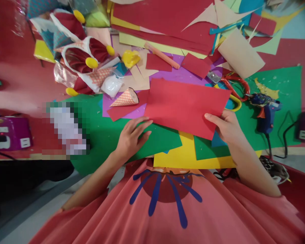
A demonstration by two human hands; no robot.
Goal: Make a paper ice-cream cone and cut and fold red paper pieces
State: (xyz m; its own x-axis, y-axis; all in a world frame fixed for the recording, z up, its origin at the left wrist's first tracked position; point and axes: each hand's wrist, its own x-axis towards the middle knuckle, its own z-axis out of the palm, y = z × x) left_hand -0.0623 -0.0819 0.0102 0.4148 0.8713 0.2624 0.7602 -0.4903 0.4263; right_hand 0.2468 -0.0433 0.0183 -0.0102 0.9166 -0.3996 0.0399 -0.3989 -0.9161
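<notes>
A red paper sheet (183,105) is tilted over the table's middle. My right hand (226,127) pinches its lower right corner, thumb on top. At the sheet's lower left corner, my left hand (134,137) has its fingers apart and slightly curled, the fingertips by the paper's edge. Below the sheet lie green paper (162,139) and yellow paper (173,157). A small patterned paper cone (125,98) rests left of the sheet. Red-handled scissors (244,86) and a yellow handle (236,103) show beyond its right edge.
A blue glue gun (266,115) with a cord lies at right. Purple power boxes (12,132) stand at both sides. Decorated cones with yellow ovals (78,54) are at back left. Red sheets (162,17) and cream scraps (241,52) cover the back. A blurred item lies at left.
</notes>
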